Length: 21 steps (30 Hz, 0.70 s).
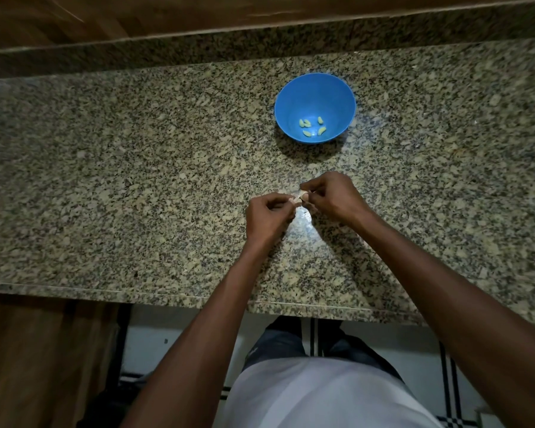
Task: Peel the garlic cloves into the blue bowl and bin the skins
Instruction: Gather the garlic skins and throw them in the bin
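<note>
A: What's hard to see?
B: The garlic clove (300, 197), mostly hidden between fingertips; pale skin shows.
A: Grip?
B: Left hand (267, 216) and right hand (331, 196) both pinch it above the counter (105, 180), mid-depth.
A: Bowl?
B: Blue bowl (315, 88) farther, five peeled cloves (312, 127) inside; open granite left and right.

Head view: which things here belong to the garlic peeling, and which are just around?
Job:
- blue bowl
- peeled cloves in it
- garlic clove pinched between both hands
- left hand
- right hand

Just around:
- granite counter
- wooden ledge behind it
</note>
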Each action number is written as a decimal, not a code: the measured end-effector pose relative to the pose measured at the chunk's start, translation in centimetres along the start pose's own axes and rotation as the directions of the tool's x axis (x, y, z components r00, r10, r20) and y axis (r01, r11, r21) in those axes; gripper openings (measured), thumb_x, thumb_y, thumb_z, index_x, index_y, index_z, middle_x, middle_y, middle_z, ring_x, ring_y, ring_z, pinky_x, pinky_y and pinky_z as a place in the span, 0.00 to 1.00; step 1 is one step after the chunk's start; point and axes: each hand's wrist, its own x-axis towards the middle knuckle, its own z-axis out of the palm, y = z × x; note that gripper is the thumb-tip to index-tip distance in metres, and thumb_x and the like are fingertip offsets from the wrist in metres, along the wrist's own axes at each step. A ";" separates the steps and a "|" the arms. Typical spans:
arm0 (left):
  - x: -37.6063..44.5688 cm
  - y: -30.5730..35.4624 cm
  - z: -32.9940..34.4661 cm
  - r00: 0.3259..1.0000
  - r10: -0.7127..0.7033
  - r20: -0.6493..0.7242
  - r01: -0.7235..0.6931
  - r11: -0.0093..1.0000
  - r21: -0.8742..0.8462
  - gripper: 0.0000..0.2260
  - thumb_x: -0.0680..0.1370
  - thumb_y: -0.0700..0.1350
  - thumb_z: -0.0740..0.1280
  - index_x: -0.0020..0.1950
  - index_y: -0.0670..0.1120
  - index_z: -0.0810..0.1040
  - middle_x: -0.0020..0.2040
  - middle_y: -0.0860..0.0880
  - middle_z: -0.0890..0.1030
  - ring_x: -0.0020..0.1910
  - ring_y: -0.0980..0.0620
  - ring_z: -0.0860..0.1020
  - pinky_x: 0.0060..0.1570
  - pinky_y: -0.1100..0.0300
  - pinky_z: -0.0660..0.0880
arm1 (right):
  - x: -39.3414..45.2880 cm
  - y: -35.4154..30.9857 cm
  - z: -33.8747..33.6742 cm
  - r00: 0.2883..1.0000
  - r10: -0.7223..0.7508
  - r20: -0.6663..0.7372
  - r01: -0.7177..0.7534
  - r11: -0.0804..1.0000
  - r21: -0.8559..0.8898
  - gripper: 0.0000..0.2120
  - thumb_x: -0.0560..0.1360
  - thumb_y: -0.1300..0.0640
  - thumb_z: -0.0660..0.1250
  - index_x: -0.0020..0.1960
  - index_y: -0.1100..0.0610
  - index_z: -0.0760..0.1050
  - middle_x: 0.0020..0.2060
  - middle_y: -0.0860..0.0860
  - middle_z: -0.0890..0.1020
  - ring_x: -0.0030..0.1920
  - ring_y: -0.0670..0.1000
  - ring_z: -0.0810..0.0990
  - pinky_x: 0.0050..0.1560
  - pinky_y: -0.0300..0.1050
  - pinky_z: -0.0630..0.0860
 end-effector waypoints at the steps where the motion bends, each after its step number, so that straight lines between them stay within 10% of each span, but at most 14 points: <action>1: 0.0 0.2 0.0 1.000 -0.004 0.004 0.004 1.000 -0.001 0.08 0.75 0.40 0.78 0.53 0.42 0.86 0.43 0.45 0.87 0.43 0.47 0.87 0.40 0.55 0.84 | 0.1 -0.2 0.0 1.000 -0.029 0.004 0.029 0.998 -0.049 0.13 0.79 0.64 0.71 0.63 0.60 0.84 0.59 0.56 0.86 0.49 0.48 0.84 0.50 0.39 0.79; 7: 0.2 0.6 -0.4 0.999 0.008 0.041 -0.010 1.000 0.030 0.06 0.77 0.41 0.76 0.53 0.42 0.86 0.43 0.45 0.87 0.43 0.46 0.87 0.41 0.50 0.84 | -0.4 0.5 0.5 0.987 -0.150 -0.049 0.142 0.980 -0.138 0.10 0.73 0.72 0.68 0.47 0.64 0.87 0.40 0.60 0.87 0.38 0.57 0.86 0.44 0.57 0.85; 13: 0.7 0.5 -0.8 0.995 0.022 0.094 -0.030 0.997 0.075 0.06 0.78 0.42 0.74 0.53 0.44 0.85 0.47 0.46 0.87 0.47 0.51 0.86 0.48 0.59 0.83 | -0.9 0.2 0.8 0.975 -0.213 0.062 0.218 0.971 -0.099 0.20 0.78 0.67 0.68 0.69 0.57 0.81 0.62 0.57 0.80 0.59 0.54 0.79 0.56 0.45 0.75; 21: 1.0 0.8 -1.5 0.990 -0.125 0.067 0.123 0.992 0.031 0.05 0.79 0.33 0.71 0.50 0.42 0.84 0.43 0.46 0.86 0.40 0.50 0.83 0.49 0.51 0.83 | -0.3 0.1 1.3 0.967 -0.256 -0.015 0.246 0.944 -0.221 0.11 0.78 0.66 0.71 0.58 0.57 0.87 0.54 0.56 0.81 0.54 0.56 0.80 0.52 0.48 0.78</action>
